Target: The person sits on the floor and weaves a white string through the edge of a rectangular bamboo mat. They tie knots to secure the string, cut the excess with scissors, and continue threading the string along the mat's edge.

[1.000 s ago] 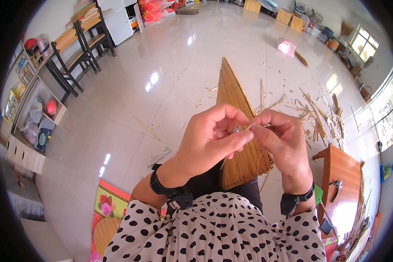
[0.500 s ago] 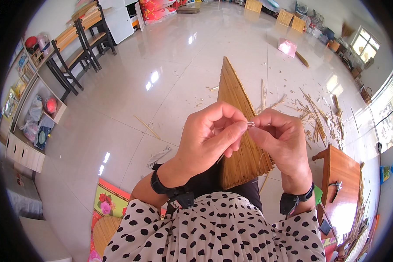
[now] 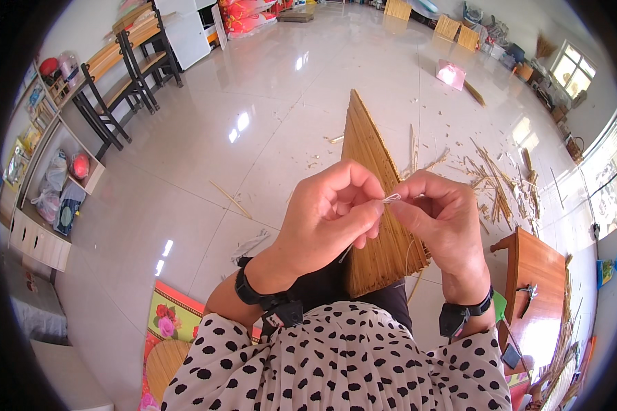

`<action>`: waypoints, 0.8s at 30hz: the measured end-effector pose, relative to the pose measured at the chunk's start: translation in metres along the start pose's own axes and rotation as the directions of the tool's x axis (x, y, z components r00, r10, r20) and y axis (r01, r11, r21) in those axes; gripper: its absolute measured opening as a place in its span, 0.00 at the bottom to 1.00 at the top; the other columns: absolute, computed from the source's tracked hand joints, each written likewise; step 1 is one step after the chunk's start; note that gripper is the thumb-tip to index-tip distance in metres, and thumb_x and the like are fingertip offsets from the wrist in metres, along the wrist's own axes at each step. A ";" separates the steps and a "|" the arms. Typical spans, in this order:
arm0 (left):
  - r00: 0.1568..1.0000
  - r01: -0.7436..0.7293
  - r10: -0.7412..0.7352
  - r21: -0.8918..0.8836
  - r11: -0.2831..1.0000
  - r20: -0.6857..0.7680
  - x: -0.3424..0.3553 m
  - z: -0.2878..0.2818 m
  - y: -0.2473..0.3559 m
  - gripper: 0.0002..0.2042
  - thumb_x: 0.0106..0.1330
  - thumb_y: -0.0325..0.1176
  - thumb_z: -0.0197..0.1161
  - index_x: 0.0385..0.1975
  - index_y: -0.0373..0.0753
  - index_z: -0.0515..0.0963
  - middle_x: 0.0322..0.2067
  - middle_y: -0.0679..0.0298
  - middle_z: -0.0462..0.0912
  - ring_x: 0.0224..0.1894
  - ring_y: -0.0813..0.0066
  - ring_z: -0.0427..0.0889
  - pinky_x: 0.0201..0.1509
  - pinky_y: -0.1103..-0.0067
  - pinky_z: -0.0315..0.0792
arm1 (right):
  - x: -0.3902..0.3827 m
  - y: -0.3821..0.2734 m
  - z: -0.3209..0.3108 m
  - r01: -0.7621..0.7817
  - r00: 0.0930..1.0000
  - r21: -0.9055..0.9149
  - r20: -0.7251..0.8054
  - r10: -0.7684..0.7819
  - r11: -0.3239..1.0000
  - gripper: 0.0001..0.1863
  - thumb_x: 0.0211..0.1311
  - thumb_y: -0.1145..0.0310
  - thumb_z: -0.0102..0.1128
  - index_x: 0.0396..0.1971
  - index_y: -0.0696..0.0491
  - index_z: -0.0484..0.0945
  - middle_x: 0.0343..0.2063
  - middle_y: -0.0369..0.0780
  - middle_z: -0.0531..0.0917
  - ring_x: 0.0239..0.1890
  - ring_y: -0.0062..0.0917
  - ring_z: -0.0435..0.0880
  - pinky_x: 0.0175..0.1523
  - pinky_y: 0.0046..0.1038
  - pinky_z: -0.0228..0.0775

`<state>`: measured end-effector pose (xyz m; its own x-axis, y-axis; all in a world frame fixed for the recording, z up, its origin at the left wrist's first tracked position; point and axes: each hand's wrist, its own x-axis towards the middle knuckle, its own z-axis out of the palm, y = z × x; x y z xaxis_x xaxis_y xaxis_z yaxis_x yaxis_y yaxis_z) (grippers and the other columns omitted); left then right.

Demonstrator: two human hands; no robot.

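Observation:
Between my hands a small loop of pale thread (image 3: pixel 392 198) shows at the fingertips. My left hand (image 3: pixel 336 216) pinches one side of it, thumb against forefinger. On the other side my right hand (image 3: pixel 440 216) pinches it too, its lower fingers curled in. Loose thread trails below both hands. Behind and under them a woven straw panel (image 3: pixel 369 144) lies slanted across my lap, its pointed end away from me. Its middle is partly hidden by my hands.
Straw stalks and scraps (image 3: pixel 497 181) litter the floor on the right. A wooden stool (image 3: pixel 538 294) with a dark tool on it stands at my right. Near my left side lies a flowered mat (image 3: pixel 175 312). Chairs (image 3: pixel 120 89) and shelves (image 3: pixel 41 178) line the left.
My left fingertips have shifted slightly left, and the thread loop between the hands looks longer and narrower. A thread end now shows below my left hand. The straw panel stays put.

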<state>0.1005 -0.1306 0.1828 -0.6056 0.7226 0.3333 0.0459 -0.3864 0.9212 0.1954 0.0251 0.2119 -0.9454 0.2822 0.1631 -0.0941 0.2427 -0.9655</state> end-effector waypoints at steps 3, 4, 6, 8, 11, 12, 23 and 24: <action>1.000 -0.017 0.017 0.002 1.000 0.004 0.000 0.000 -0.001 0.02 0.65 0.21 0.56 0.35 0.33 0.71 0.23 0.66 0.76 0.22 0.85 0.76 0.22 0.88 0.70 | 0.000 0.000 0.000 -0.022 1.000 -0.020 0.006 0.022 1.000 0.04 0.53 0.83 0.61 0.28 0.58 0.79 0.25 0.29 0.78 0.26 0.07 0.72 0.30 0.11 0.61; 1.000 -0.024 0.024 -0.001 1.000 0.006 0.001 0.000 -0.001 0.02 0.65 0.21 0.56 0.34 0.33 0.71 0.22 0.66 0.76 0.21 0.85 0.76 0.21 0.88 0.69 | 0.000 -0.001 0.000 -0.029 1.000 -0.012 0.005 0.029 1.000 0.04 0.53 0.83 0.61 0.28 0.58 0.79 0.25 0.29 0.78 0.26 0.07 0.72 0.29 0.11 0.61; 1.000 -0.024 0.024 -0.024 0.999 0.012 0.001 0.000 0.000 0.01 0.66 0.22 0.55 0.34 0.33 0.70 0.22 0.66 0.76 0.21 0.85 0.75 0.21 0.88 0.69 | 0.000 0.000 0.000 -0.029 1.000 -0.017 0.004 0.029 0.999 0.04 0.53 0.83 0.61 0.27 0.58 0.78 0.25 0.29 0.77 0.26 0.07 0.72 0.29 0.11 0.61; 1.000 -0.025 0.025 -0.035 0.999 0.017 0.001 0.000 0.002 0.01 0.67 0.24 0.54 0.34 0.34 0.70 0.21 0.66 0.75 0.21 0.85 0.75 0.21 0.88 0.69 | 0.001 0.001 0.000 -0.015 1.000 -0.044 0.003 0.015 0.999 0.04 0.53 0.83 0.61 0.27 0.58 0.78 0.25 0.29 0.77 0.26 0.06 0.72 0.29 0.11 0.61; 1.000 -0.022 0.023 -0.054 0.998 0.019 0.001 0.000 0.002 0.02 0.68 0.26 0.53 0.34 0.34 0.70 0.21 0.67 0.75 0.20 0.85 0.75 0.20 0.88 0.69 | 0.001 0.001 0.000 -0.031 0.999 -0.033 0.015 0.031 0.999 0.04 0.53 0.83 0.61 0.28 0.58 0.78 0.25 0.29 0.77 0.26 0.06 0.71 0.28 0.11 0.60; 1.000 -0.017 0.018 -0.071 0.997 0.019 0.001 0.001 0.002 0.03 0.68 0.26 0.53 0.34 0.34 0.70 0.21 0.67 0.75 0.20 0.84 0.75 0.20 0.88 0.69 | 0.001 0.000 0.000 -0.034 0.999 -0.032 0.014 0.034 0.999 0.04 0.53 0.83 0.61 0.28 0.58 0.78 0.25 0.29 0.77 0.26 0.06 0.72 0.28 0.11 0.60; 1.000 0.007 -0.006 -0.110 0.994 0.006 0.005 0.000 0.000 0.07 0.69 0.29 0.51 0.39 0.32 0.69 0.21 0.62 0.76 0.16 0.76 0.76 0.17 0.84 0.68 | 0.000 -0.002 -0.003 -0.057 0.996 -0.008 0.065 0.057 0.998 0.08 0.51 0.80 0.64 0.33 0.59 0.78 0.28 0.30 0.78 0.27 0.07 0.75 0.31 0.09 0.63; 1.000 0.001 0.000 -0.104 0.995 0.013 0.006 0.000 0.000 0.08 0.69 0.29 0.49 0.40 0.31 0.69 0.21 0.60 0.78 0.16 0.75 0.76 0.18 0.84 0.69 | 0.000 -0.002 -0.003 -0.054 0.996 -0.002 0.065 0.054 0.999 0.08 0.51 0.80 0.64 0.33 0.59 0.78 0.28 0.31 0.79 0.27 0.07 0.75 0.31 0.09 0.63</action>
<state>0.0971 -0.1266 0.1846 -0.5954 0.7299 0.3358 -0.0380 -0.4431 0.8957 0.1961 0.0273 0.2143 -0.9673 0.2343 0.0976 -0.0427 0.2286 -0.9726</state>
